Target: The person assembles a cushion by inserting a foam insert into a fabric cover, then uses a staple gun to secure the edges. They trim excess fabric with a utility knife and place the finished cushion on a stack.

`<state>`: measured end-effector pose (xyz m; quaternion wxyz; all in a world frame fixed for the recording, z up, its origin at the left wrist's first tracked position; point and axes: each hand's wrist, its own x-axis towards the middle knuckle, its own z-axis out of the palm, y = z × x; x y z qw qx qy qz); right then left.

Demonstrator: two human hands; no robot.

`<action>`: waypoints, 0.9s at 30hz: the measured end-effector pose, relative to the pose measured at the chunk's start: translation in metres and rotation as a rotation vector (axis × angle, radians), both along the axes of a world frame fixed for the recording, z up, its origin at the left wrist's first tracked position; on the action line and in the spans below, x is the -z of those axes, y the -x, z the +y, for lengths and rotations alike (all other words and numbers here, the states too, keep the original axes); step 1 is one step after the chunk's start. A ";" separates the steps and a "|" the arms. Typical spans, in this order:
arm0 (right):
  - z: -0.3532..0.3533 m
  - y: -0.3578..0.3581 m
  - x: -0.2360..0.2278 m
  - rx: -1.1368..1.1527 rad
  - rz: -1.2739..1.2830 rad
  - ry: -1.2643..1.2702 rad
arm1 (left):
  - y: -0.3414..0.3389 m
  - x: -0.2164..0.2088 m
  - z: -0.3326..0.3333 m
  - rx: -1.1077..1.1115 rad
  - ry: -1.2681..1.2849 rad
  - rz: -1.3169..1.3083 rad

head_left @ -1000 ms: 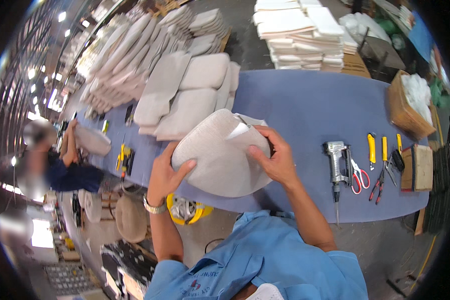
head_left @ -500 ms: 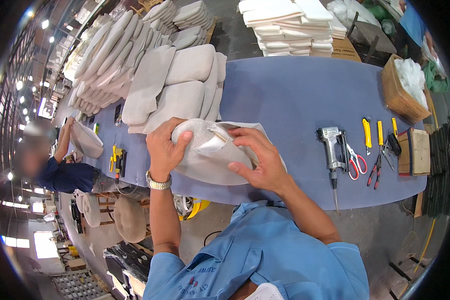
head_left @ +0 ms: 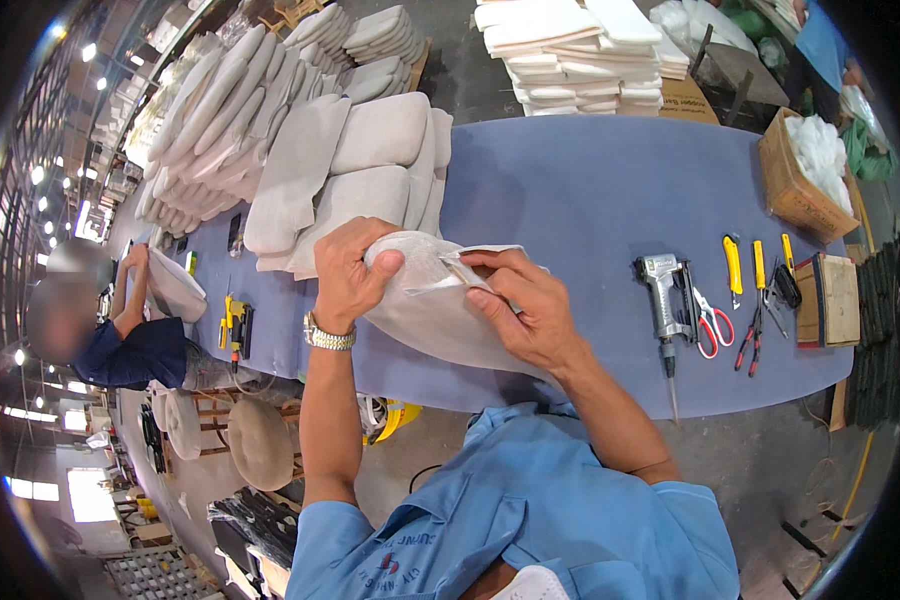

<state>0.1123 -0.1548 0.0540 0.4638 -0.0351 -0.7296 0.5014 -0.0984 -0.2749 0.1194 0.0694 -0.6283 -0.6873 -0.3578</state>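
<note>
Between my two hands a light grey fabric cushion cover is held just above the blue table. My left hand grips its rounded left end, with the thumb pressed on top. White padding or lining shows at an opening near that end. The fingers and thumb of my right hand pinch the loose fabric edge beside this opening. A watch with a metal band is on my left wrist. What fills the cover inside is mostly hidden.
On the blue table, a staple gun, scissors, a yellow cutter and pliers lie right. Grey cushions are piled left. A carton of white stuffing stands far right. A co-worker handles fabric at left.
My right hand has closed from spread fingers to a pinch on the fabric edge. My left hand and the cover have shifted slightly up and right. The cover's opening has narrowed.
</note>
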 end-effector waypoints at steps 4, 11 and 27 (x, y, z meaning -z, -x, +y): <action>-0.005 0.001 0.005 0.050 -0.003 0.129 | -0.007 -0.003 0.002 0.017 0.029 0.024; -0.005 -0.006 0.017 0.053 -0.072 0.316 | -0.015 -0.010 0.005 0.081 0.101 0.009; -0.003 -0.005 0.014 -0.175 -0.176 0.415 | -0.051 -0.049 -0.004 0.179 0.370 0.045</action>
